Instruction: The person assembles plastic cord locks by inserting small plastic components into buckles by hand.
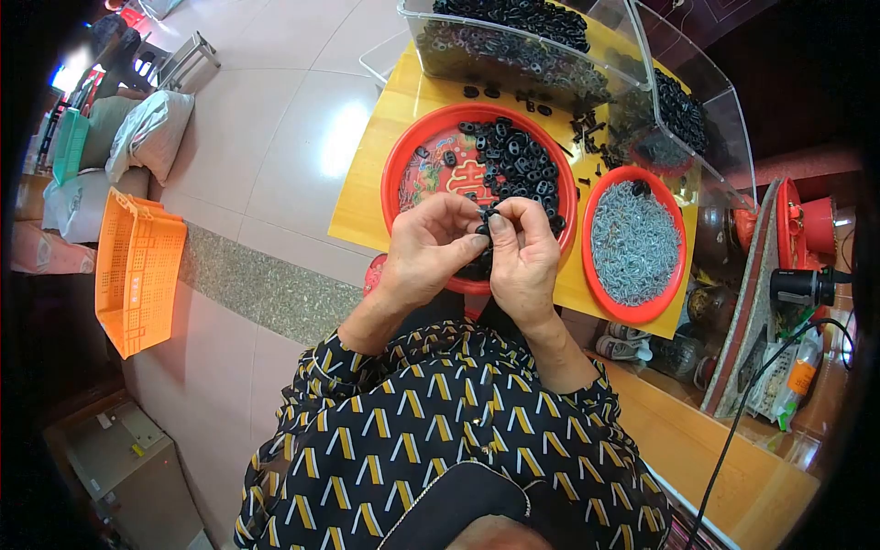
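My left hand [423, 246] and my right hand [527, 261] meet over the near edge of a round red tray [394, 156]. Between their pinched fingertips is a small black plastic cord lock [485, 218], partly hidden by the fingers. Black cord lock pieces [521, 160] are heaped on the tray's right side, and a few lie apart on its patterned bottom. Right of my right hand, a red oval dish [598, 286] holds many small metal springs [637, 243], with one dark piece at its far edge.
The yellow board [362, 197] carries both red containers. Clear plastic bins [513, 60] full of black parts stand at its far side, with loose black pieces [589, 133] nearby. An orange crate [137, 275] and white sacks [151, 137] are on the floor at left. A black cable [733, 431] runs at right.
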The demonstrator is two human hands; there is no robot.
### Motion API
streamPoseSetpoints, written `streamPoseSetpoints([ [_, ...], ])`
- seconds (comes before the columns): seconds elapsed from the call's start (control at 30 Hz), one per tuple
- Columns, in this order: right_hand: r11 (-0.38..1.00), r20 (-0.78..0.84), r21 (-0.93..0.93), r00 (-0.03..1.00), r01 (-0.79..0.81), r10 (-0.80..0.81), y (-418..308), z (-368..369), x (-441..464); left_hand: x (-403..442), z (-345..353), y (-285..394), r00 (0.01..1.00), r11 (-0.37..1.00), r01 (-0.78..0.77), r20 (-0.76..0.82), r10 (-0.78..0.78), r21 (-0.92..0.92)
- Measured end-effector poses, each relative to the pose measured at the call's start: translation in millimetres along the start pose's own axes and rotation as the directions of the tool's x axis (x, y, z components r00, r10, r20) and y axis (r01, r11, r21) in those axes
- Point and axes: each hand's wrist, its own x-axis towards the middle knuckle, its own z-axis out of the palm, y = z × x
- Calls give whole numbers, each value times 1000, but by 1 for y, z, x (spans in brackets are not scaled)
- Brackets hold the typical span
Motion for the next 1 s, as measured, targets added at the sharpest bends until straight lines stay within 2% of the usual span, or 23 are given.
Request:
streamPoseSetpoints([
  [0.07, 1000, -8, -17, 1000, -1, 0, 4, 0, 0, -2, 1, -5, 997, 997, 64, -49, -66, -41],
  [0.33, 999, -39, -37, 999, 0, -2, 6, 3, 3, -5, 5, -6, 996, 999, 19, -85, -22, -32],
  [0.4, 993, -48, 99, 997, -62, 67, 4, 3, 3, -7, 7, -5, 995, 998, 16, -95, -22, -57],
  [0.43, 993, -50, 100, 997, -61, 66, 3, 4, 3, -9, 9, -5, 988, 998, -29, -153, 38, 64],
  [0.47, 969, -50, 222, 991, -112, 126, 3, 5, 2, -11, 10, -5, 974, 980, -66, -200, 104, 187],
  [0.5, 926, -44, 341, 981, -160, 186, 3, 5, 1, -9, 9, -7, 975, 980, -65, -196, 102, 188],
  [0.53, 926, -51, 343, 981, -159, 187, 3, 4, 1, -6, 5, -11, 887, 787, -348, -94, 453, 510],
  [0.57, 860, -8, 449, 962, -242, 274, 5, 2, 0, -4, 4, -13, 702, 420, -544, 119, 702, 727],
  [0.6, 775, 44, 546, 935, -318, 353, 6, 1, 0, -6, 6, -10, 685, 339, -564, 198, 701, 753],
  [0.63, 775, 36, 549, 935, -314, 353, 5, 1, 0, -7, 7, -13, 678, 320, -579, 224, 700, 750],
  [0.73, 756, 23, 582, 935, -300, 353, 5, 2, 1, -11, 9, -17, 699, 359, -598, 247, 671, 716],
  [0.8, 754, 45, 581, 937, -307, 347, 6, 0, 1, -11, 9, -17, 725, 443, -592, 205, 658, 673],
  [0.83, 753, 45, 582, 937, -306, 346, 7, 1, 0, -13, 9, -17, 725, 442, -592, 206, 658, 674],
  [0.9, 735, 70, 594, 931, -327, 357, 8, 2, 0, -16, 6, -15, 842, 658, -453, 47, 537, 601],
  [0.93, 734, 72, 595, 932, -327, 356, 7, 1, 0, -16, 6, -14, 842, 656, -453, 46, 538, 603],
  [1.0, 738, 148, 555, 919, -383, 365, 5, -2, -1, -17, 8, -8, 929, 887, -303, -99, 356, 348],
])
